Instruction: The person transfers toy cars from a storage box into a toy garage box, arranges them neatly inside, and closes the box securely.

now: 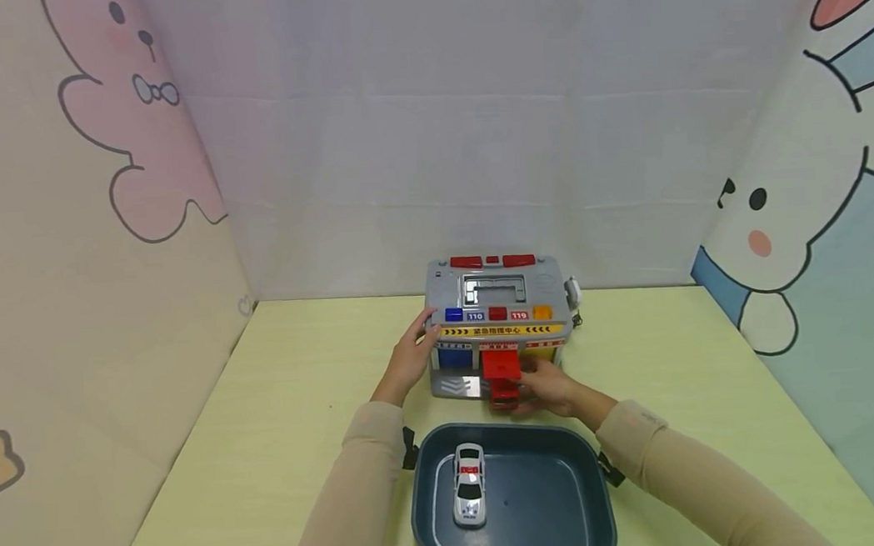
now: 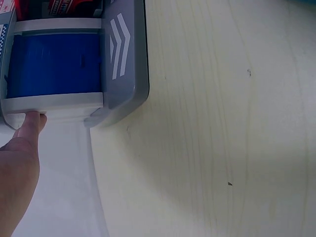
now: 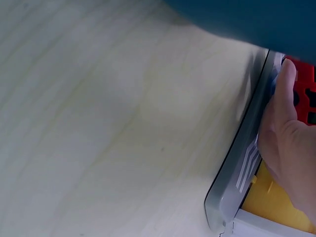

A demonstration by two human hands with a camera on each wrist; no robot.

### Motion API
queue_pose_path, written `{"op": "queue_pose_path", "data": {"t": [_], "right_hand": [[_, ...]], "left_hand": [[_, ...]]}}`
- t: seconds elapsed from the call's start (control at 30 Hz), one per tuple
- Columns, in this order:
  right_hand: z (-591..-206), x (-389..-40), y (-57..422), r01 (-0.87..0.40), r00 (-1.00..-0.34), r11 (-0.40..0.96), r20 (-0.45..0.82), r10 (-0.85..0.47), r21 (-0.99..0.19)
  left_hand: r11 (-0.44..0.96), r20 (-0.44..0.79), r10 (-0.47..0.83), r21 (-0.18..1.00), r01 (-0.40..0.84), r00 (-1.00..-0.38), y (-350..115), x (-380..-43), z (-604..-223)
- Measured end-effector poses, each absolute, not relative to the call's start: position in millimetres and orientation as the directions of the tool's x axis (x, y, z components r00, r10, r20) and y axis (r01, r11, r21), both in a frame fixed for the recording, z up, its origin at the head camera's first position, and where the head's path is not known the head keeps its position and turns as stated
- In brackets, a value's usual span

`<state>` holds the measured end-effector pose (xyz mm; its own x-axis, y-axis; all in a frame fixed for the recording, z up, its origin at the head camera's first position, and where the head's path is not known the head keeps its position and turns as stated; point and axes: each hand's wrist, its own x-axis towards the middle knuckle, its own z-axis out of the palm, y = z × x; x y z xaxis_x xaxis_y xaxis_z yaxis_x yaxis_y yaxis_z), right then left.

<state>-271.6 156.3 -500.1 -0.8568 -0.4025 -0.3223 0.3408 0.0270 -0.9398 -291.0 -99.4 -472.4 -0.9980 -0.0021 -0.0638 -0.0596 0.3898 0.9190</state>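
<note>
Tray (image 1: pixel 536 492) nearest, holding a white car (image 1: pixel 468 486); beyond it, the right grip (image 1: pixel 552 387) pinches a red car (image 1: pixel 504 392) at the front of a station (image 1: pixel 501 331); the left grip (image 1: pixel 408 357) rests straight-fingered against its side.

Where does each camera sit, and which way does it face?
Head: worn there, facing forward and down at toy command center, tray, police car; left hand, right hand, sleeves show.
Left wrist: worn there, facing blue door and tabletop; left hand shows.
Right wrist: worn there, facing tabletop and yellow door; right hand shows.
Head and left wrist share the blue door.
</note>
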Motion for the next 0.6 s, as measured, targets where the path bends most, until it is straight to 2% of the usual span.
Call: {"op": "queue_pose_path", "data": {"t": [0.6], "right_hand": [[-501.1, -274.9, 152.0, 0.350, -0.862, 0.012, -0.327, -0.388, -0.937]], "left_hand": [[0.415, -0.059, 0.004, 0.908, -0.052, -0.998, -99.7, -291.7, -472.7]]}}
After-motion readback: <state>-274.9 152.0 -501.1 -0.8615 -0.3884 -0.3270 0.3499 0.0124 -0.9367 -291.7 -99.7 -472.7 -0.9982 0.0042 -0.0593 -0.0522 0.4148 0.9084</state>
